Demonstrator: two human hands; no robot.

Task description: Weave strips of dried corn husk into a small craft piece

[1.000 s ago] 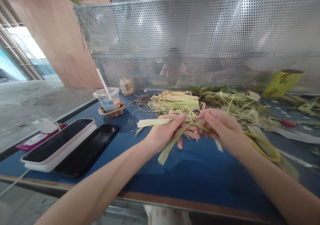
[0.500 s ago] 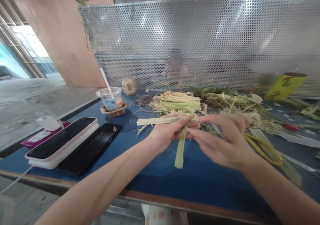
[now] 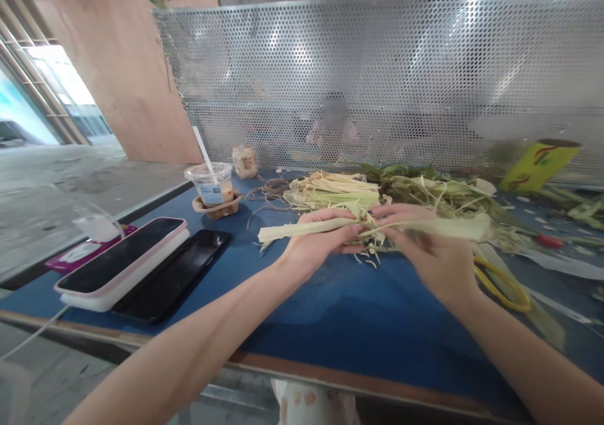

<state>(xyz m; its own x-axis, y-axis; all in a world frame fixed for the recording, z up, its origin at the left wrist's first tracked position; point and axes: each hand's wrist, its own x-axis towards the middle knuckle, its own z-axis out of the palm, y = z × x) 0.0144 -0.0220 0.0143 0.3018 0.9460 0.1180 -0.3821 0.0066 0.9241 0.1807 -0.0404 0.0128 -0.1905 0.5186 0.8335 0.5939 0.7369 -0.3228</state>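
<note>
My left hand pinches a pale green corn husk strip, whose flat end sticks out to the left. Close beside it, my right hand has its fingers closed on another husk strip, which stretches to the right across the back of the hand. The two strips meet between my fingertips, where the crossing is partly covered. Just behind the hands lies a bundle of pale husk strips, with small shreds scattered beneath the fingers.
Left on the blue table are a black phone, a pink-edged phone and a plastic cup in a cardboard holder. Green leaves, yellow-handled scissors and a yellow roll lie right. A perforated metal screen stands behind.
My right hand, loose and blurred before, has closed on a husk strip. The strip that hung down toward me now stretches out to the right. My left hand keeps its grip.
</note>
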